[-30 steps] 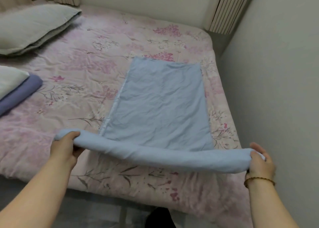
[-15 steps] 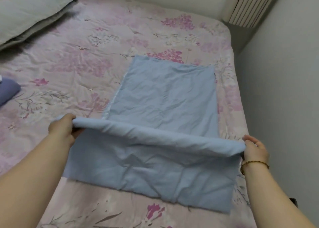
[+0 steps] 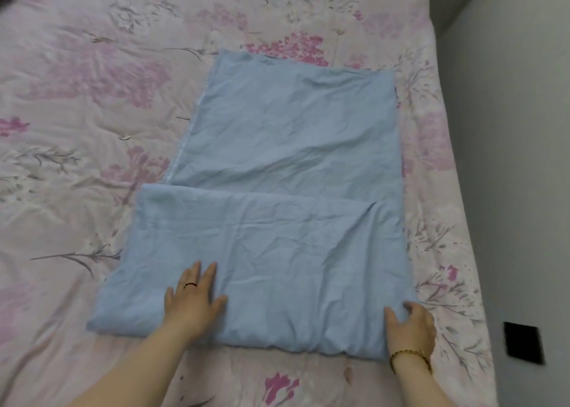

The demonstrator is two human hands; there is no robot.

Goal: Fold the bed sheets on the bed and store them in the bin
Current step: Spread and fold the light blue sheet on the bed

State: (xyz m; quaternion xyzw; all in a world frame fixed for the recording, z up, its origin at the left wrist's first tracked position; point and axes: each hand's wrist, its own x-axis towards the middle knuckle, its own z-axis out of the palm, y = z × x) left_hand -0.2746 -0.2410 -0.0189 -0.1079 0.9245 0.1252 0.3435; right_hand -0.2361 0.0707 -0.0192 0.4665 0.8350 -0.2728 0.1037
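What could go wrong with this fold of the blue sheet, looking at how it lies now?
1. The folded near layer of the blue sheet sticks out past the far layer on the left, so the next fold may come out crooked.
2. Creases run across it; only the left hand lies flat on it, so they may get pressed in.
3. The right hand grips the corner close to the bed edge, where the sheet could slide off.

A bed [image 3: 92, 129] fills nearly the whole view, spread with a rumpled pale pink cover [image 3: 77, 76] printed with magenta flower clusters and grey-brown sprigs. Its right edge runs just beside a plain grey-white wall [image 3: 509, 160], with a dark, shadowed gap at the upper right corner. Low on that wall sits a small black rectangle [image 3: 523, 342], blurred. The light is soft and even, casting only faint shadows
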